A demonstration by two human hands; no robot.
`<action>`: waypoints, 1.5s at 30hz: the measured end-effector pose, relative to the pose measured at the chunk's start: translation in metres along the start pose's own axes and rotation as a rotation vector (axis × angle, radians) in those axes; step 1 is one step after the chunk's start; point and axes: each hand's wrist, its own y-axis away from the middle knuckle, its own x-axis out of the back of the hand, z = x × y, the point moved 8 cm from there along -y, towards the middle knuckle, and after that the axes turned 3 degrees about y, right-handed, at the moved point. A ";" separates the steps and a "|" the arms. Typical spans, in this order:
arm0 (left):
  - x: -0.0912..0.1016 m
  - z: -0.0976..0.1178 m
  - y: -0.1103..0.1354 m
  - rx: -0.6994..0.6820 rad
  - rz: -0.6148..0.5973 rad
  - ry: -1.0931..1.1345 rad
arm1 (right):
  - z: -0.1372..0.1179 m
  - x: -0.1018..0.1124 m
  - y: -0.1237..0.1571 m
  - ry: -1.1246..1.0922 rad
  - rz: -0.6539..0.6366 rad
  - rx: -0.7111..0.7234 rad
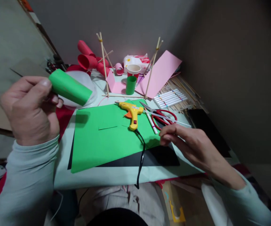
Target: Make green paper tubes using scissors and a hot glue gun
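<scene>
My left hand [31, 110] is raised at the left, pinching one end of a rolled green paper tube [70, 87] between thumb and fingers. My right hand [185, 142] hovers at the right, near the red handles of the scissors [165, 116]; its fingertips are pressed together, and whether anything small is between them cannot be made out. Between the hands, a yellow hot glue gun [133, 114] lies on green paper sheets [95, 146], a clear glue stick [173, 119] extending from its back. Beside it are a capped white marker [151, 121] and the scissors.
Behind the sheets stands a wooden stick frame [104, 62] around a second green tube [131, 85] and a paper cup [134, 69]. Red paper tubes [87, 61], pink card [161, 73] and a row of markers [170, 98] lie farther back. A black cord [141, 163] crosses the front edge.
</scene>
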 end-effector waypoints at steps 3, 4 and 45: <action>0.002 0.002 0.000 -0.060 -0.006 0.213 | -0.030 -0.033 -0.013 -0.186 -0.210 0.148; 0.001 0.001 -0.001 -0.049 -0.022 0.249 | -0.045 -0.046 -0.017 -0.261 -0.317 0.231; -0.050 0.042 0.063 -0.333 -0.698 -0.036 | -0.029 -0.030 -0.096 -0.577 0.130 0.103</action>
